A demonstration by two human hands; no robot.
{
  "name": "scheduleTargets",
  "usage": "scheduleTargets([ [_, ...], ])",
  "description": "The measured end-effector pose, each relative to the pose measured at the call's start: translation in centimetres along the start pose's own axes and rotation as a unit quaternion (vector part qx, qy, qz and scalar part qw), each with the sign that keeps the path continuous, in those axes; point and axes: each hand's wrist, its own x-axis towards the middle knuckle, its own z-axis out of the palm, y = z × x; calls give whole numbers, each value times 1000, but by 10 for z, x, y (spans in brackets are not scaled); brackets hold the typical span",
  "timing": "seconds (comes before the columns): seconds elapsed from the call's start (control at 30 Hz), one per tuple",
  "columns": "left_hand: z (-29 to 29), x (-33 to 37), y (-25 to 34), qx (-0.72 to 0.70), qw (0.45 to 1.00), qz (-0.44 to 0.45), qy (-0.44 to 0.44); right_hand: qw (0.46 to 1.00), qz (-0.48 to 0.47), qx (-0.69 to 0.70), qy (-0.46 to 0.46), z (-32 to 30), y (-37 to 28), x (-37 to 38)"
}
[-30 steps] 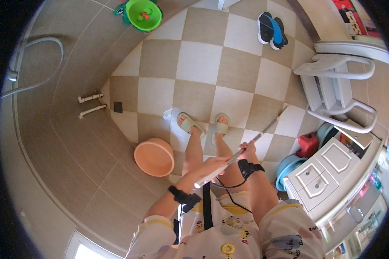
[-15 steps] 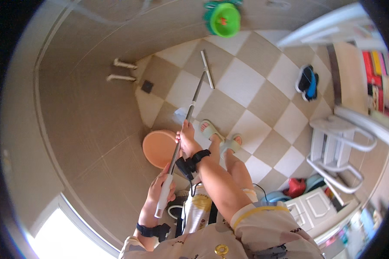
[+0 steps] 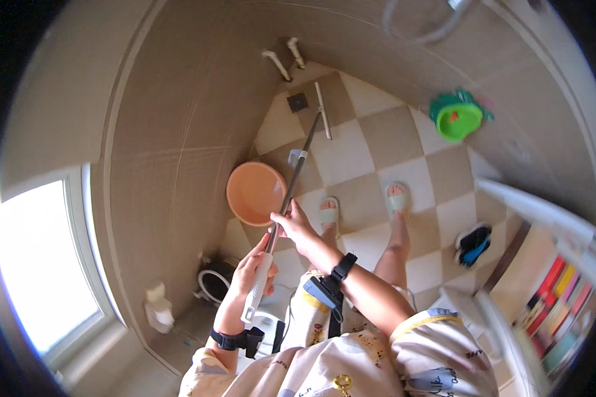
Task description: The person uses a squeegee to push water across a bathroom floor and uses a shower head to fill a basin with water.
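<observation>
Both hands hold a floor squeegee with a long metal pole and a white grip. My left hand is wrapped round the white grip at the near end. Higher up, my right hand closes round the metal pole. The pole slants away from me to a narrow pale blade, which lies on the checkered tile floor near a dark square drain. Just left of the pole stands an orange basin, close to my right hand.
Two white pipes come out of the far wall. A green tub is at the right wall. Dark shoes lie by an open door and a shelf of colored items. A window is at left. My slippered feet stand apart.
My view has turned to the right, so the room appears shifted. The squeegee blade is now nearer the drain, and my feet have stepped wider apart. Both hands still grip the squeegee.
</observation>
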Motion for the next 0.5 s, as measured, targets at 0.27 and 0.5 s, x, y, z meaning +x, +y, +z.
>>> scheduleTargets([
  [0.27,94,-25,-97,-87,973,167,131,947,-64,-293,-115,-77,-91,-46],
  [0.5,109,-58,-207,-255,911,167,276,931,19,-359,-59,-100,-171,-61],
])
